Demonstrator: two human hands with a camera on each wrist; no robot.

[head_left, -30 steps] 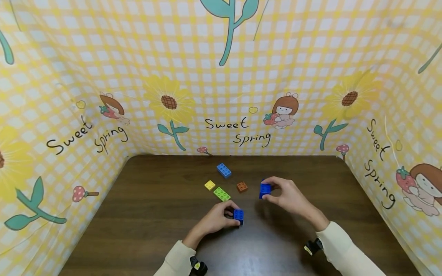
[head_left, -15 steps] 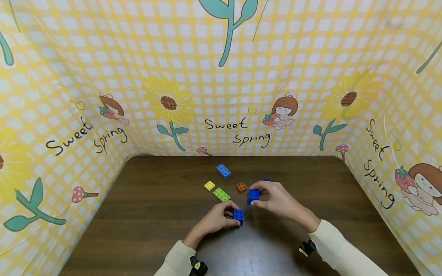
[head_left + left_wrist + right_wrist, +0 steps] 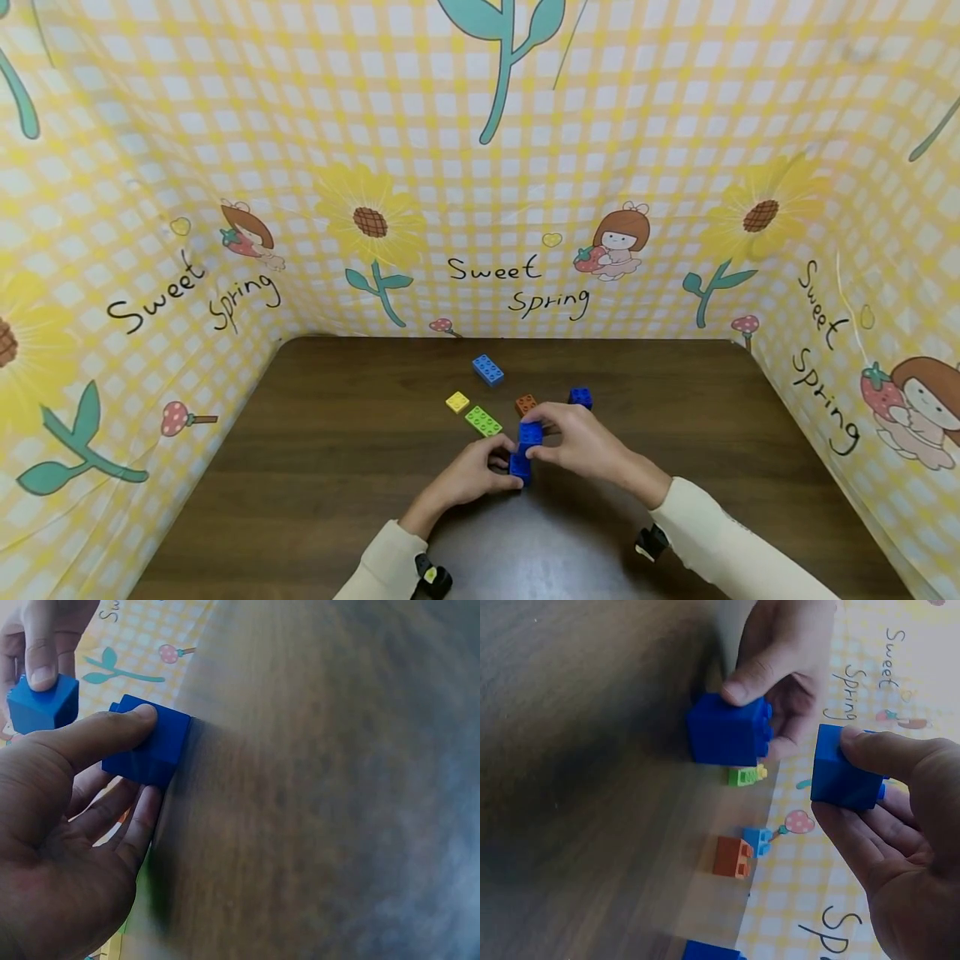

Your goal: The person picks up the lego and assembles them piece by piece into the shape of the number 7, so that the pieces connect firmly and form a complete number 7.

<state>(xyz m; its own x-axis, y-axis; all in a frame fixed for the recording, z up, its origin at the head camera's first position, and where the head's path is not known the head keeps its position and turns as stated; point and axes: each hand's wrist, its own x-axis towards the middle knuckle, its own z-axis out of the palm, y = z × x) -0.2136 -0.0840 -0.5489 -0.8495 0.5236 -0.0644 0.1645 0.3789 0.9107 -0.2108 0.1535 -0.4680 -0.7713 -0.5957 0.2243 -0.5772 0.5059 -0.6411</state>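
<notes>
My left hand [image 3: 471,473] pinches a blue building block [image 3: 519,469] between thumb and fingers, low at the tabletop. A second blue building block [image 3: 531,432] is in the grip of my right hand [image 3: 583,442], raised just above and beyond the first. In the right wrist view a gap shows between the left block [image 3: 724,736] and the right block [image 3: 840,769]. Studs on the left block face up; the right thumb presses the near side of the other one. From the left wrist, the right hand's block [image 3: 45,706] appears past the left thumb.
On the dark wooden table [image 3: 337,450] lie a brown block [image 3: 527,404], a green block [image 3: 483,421], a yellow block [image 3: 457,402] and a light blue block [image 3: 488,369]. Another dark blue block [image 3: 581,397] stands behind the right hand. A checked cloth [image 3: 480,183] walls the back and sides.
My right hand has carried its blue block leftward and nearer, over to the left hand's block. Another blue block behind it has come into full view. The left hand stays in place.
</notes>
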